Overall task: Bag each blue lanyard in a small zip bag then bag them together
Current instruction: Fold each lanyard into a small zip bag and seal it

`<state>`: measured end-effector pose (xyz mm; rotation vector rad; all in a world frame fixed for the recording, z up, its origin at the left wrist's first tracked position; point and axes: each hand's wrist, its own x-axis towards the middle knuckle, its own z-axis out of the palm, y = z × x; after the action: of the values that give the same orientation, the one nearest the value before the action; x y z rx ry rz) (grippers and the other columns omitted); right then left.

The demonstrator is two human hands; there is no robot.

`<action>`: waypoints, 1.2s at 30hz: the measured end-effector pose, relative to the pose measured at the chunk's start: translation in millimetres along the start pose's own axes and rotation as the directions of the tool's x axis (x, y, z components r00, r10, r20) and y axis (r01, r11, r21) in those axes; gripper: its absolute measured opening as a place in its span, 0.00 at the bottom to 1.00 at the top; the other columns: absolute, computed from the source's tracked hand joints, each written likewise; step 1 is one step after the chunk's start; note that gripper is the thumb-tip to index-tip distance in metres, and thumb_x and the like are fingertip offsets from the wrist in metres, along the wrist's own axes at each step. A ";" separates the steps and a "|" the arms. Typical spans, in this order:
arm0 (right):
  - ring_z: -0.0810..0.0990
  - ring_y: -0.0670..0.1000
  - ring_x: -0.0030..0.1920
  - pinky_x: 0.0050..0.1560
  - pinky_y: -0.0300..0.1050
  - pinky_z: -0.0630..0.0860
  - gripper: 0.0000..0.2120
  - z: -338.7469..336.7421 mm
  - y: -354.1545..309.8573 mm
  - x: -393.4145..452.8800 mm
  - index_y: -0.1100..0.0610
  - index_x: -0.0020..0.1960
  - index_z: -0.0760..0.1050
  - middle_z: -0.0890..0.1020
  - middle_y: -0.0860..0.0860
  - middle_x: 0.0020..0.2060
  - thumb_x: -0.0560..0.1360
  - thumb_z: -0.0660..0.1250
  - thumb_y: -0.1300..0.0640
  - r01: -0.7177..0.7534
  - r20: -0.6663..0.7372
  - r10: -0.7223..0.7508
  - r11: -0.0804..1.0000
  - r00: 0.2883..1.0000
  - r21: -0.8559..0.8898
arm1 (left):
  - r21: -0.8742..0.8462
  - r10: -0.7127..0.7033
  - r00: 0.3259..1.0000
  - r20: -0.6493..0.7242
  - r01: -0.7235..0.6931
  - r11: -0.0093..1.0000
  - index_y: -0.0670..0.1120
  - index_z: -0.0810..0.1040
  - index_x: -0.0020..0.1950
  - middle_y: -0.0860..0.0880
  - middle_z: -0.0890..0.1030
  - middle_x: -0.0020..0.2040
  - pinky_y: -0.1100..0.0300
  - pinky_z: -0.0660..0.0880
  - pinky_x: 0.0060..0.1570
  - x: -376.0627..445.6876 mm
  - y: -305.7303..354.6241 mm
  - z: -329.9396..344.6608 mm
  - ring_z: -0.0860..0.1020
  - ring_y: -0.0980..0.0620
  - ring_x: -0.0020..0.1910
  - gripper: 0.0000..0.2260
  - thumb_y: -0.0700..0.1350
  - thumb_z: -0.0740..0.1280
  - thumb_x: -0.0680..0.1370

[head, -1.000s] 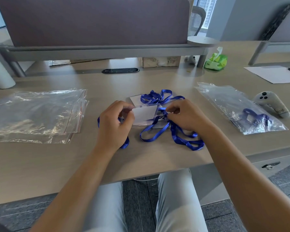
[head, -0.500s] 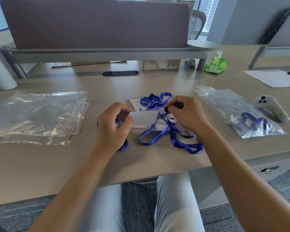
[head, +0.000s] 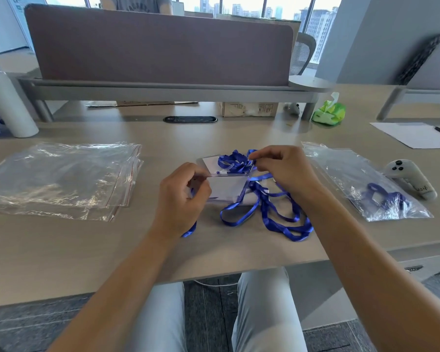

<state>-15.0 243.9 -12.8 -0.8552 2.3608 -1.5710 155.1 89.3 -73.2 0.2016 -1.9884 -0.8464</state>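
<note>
At the desk's middle my left hand (head: 182, 196) grips the left edge of a clear badge holder (head: 226, 186) with a white card in it. My right hand (head: 282, 171) pinches the blue lanyard strap (head: 277, 219) near the holder's top right corner. The strap's loops trail on the desk toward me. Behind the holder lies a second bundled blue lanyard (head: 235, 161) on its own card. To the right, a zip bag (head: 341, 174) holds another blue lanyard (head: 381, 199). A stack of clear zip bags (head: 59, 179) lies at the left.
A white game controller (head: 409, 179) rests beside the right bag. A sheet of paper (head: 412, 134) with a pen lies at the far right, a green tissue pack (head: 329, 111) and a cardboard box (head: 248, 109) at the back, a white cylinder (head: 10, 105) at the far left. A purple divider (head: 160, 47) spans the back.
My right hand has moved up and away along the strap toward the bundled lanyard. The badge holder has tilted flatter in my left hand. The camera view has lifted a little.
</note>
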 end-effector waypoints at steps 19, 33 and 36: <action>0.75 0.47 0.45 0.46 0.46 0.76 0.16 39.7 -17.7 -35.5 0.52 0.62 0.85 0.78 0.44 0.43 0.80 0.68 0.46 0.534 0.119 -0.536 0.742 0.835 -0.406 | -0.123 -0.262 0.962 0.071 0.270 0.955 0.46 0.84 0.49 0.52 0.84 0.38 0.53 0.80 0.44 16.6 7.8 -15.2 0.83 0.48 0.38 0.07 0.36 0.69 0.78; 0.79 0.46 0.55 0.53 0.37 0.76 0.11 33.9 -14.0 -15.7 0.47 0.59 0.86 0.80 0.43 0.51 0.77 0.75 0.52 0.474 0.061 -0.470 0.867 0.880 -0.154 | -0.094 -0.216 0.970 0.114 0.227 0.969 0.48 0.84 0.51 0.52 0.85 0.43 0.54 0.82 0.46 32.0 8.5 -25.3 0.84 0.53 0.41 0.07 0.37 0.70 0.79; 0.78 0.48 0.55 0.55 0.46 0.77 0.13 41.3 -7.0 -15.2 0.49 0.64 0.84 0.81 0.45 0.51 0.79 0.72 0.55 0.543 0.047 -0.546 0.813 0.836 -0.210 | -0.061 -0.251 0.963 0.094 0.257 0.964 0.51 0.84 0.49 0.53 0.86 0.42 0.53 0.82 0.44 34.5 7.4 -25.8 0.84 0.54 0.37 0.08 0.38 0.71 0.79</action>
<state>18.4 217.9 -26.6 -1.7046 2.4613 -1.4977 158.5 66.7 -36.0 0.3909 -2.0343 -1.1062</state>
